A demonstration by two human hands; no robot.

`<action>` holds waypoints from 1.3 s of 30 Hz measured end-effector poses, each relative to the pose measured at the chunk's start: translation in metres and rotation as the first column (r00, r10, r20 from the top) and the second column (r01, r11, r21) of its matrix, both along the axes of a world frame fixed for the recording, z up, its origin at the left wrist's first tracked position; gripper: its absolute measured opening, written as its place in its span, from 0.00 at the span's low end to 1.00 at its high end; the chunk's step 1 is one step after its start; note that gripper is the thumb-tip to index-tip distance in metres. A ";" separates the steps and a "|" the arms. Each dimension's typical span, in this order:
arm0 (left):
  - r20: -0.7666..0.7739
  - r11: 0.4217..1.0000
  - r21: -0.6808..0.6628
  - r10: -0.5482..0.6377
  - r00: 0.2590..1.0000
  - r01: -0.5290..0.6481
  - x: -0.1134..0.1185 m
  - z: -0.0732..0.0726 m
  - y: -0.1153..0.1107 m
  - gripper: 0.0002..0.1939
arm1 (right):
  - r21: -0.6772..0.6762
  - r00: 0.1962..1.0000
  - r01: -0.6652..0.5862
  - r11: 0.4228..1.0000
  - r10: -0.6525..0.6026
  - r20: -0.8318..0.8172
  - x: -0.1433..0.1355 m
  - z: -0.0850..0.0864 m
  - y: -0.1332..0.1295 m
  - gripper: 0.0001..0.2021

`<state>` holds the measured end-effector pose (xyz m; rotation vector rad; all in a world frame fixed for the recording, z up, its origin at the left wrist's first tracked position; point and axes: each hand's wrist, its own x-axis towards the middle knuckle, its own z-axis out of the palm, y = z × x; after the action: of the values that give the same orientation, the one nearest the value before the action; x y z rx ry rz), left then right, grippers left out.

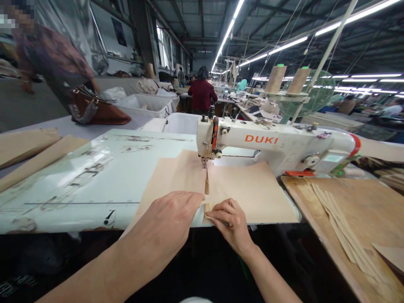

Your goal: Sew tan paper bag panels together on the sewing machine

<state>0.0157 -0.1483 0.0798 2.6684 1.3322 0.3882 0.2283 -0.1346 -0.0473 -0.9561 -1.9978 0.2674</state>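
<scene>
Tan fabric (246,189) lies on the pale sewing table (78,176), its inner edges meeting under the needle of a white sewing machine (233,139). A narrow gap in the fabric runs from the needle toward me. My left hand (172,214) is closed on the left piece's edge near that gap, its fingertips partly hidden. Just to the right and nearer the table's front edge, my right hand (229,221) pinches the folded edge of the fabric between thumb and fingers.
On the right, a wooden board (362,202) holds narrow tan strips (344,227). Folded tan pieces (34,151) and a brown bag (97,109) are at left. Two thread cones (276,79) stand behind the machine. People are farther back and at upper left.
</scene>
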 end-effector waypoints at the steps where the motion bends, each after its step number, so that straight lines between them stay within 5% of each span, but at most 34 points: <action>1: 0.002 1.000 -0.001 0.003 1.000 -0.003 0.000 -0.002 -0.001 0.22 | 0.003 1.000 0.000 1.000 0.000 -0.002 0.000 0.000 0.000 0.07; 7: 0.007 0.999 0.024 -0.021 1.000 0.021 -0.002 -0.009 -0.001 0.21 | -0.007 1.000 -0.001 1.000 0.001 0.015 -0.001 -0.001 -0.001 0.08; 11: 0.024 0.983 0.158 -0.096 0.995 0.092 0.000 -0.019 -0.002 0.22 | 0.031 0.998 0.009 0.999 -0.011 0.055 -0.001 -0.001 -0.003 0.03; 17: -0.025 0.846 0.488 -0.233 0.972 0.215 0.003 -0.065 -0.009 0.26 | 0.132 0.993 -0.043 0.990 0.029 0.112 0.005 -0.007 -0.003 0.12; 23: -0.002 0.866 0.452 -0.241 0.971 0.216 0.003 -0.098 -0.008 0.22 | 0.163 0.990 -0.083 0.983 0.062 0.129 0.010 -0.009 -0.004 0.11; 30: 0.056 0.884 0.434 -0.220 0.974 0.175 0.008 -0.109 -0.006 0.20 | 0.158 0.989 -0.053 0.986 0.030 0.147 0.011 -0.012 -0.004 0.11; 39: 0.081 0.895 0.419 -0.206 0.975 0.154 0.010 -0.107 -0.007 0.20 | 0.144 0.992 -0.073 0.987 0.058 0.110 0.010 -0.012 -0.003 0.11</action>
<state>0.0257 -0.1551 -0.0268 3.0072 1.0485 0.8831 0.2382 -0.1374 -0.0590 -0.8264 -2.1161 0.1050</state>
